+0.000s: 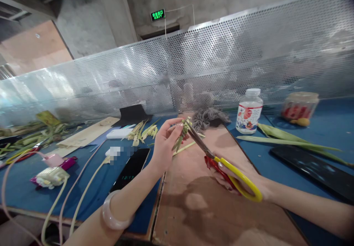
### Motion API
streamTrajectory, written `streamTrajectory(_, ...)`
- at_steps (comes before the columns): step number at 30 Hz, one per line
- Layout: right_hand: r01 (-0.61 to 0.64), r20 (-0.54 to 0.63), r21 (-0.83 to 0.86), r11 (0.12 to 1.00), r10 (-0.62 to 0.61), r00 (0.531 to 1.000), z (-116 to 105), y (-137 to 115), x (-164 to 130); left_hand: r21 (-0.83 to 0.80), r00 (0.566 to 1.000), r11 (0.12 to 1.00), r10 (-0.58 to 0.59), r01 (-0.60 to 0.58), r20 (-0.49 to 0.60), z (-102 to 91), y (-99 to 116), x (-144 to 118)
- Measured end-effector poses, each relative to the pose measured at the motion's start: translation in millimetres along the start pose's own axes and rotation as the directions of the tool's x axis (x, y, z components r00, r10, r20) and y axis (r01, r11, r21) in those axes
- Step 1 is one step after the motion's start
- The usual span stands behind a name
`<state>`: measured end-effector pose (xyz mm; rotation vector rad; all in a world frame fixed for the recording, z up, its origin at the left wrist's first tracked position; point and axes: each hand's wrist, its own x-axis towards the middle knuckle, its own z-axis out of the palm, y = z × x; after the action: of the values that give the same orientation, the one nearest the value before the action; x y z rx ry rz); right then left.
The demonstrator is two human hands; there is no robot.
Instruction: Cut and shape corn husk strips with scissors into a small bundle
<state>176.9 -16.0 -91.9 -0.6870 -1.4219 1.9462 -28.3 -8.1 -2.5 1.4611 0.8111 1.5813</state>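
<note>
My left hand pinches a small bundle of green plant strips, held up over the brown board. In my right hand is a pair of scissors with red and yellow handles, fingers wrapped around the grips. The blades point up and left, and their tips meet the upper end of the bundle; whether they are cutting into it I cannot tell. A long pale strip lies on the board just behind my hands. My left fingers partly hide the bundle.
A lit phone and charging cables lie left, with cut pale leaf pieces beyond. At right are a labelled bottle, a jar, long green leaves and a dark phone. A perforated metal screen stands behind.
</note>
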Motion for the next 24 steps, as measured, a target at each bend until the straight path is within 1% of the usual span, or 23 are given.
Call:
streamTrajectory(5, 0.007, 0.017, -0.009, 1.0, -0.007, 1.0, -1.1, 1.4, -0.4, -0.001, 0.999, 1.0, 0.019, -0.019, 0.027, 0.4, 0.1, -0.6)
streamTrajectory(16, -0.041, -0.013, 0.004, 0.999, 0.041, 0.999, 5.4, -7.0, -3.9, -0.056, 1.0, 0.998, -0.001, 0.001, 0.005, 3.1, 2.8, -2.1)
streamTrajectory(19, -0.033, -0.022, -0.003, 0.999, 0.033, 0.999, 7.4, -8.5, -5.3, -0.032, 1.0, 0.999, -0.003, 0.004, 0.026, 2.1, 3.6, -1.6)
streamTrajectory(24, 0.002, 0.006, -0.005, 1.0, -0.002, 1.0, 7.8, -7.1, -6.4, -0.038, 0.999, 0.999, -0.008, 0.01, 0.037, 0.9, 4.5, -0.3)
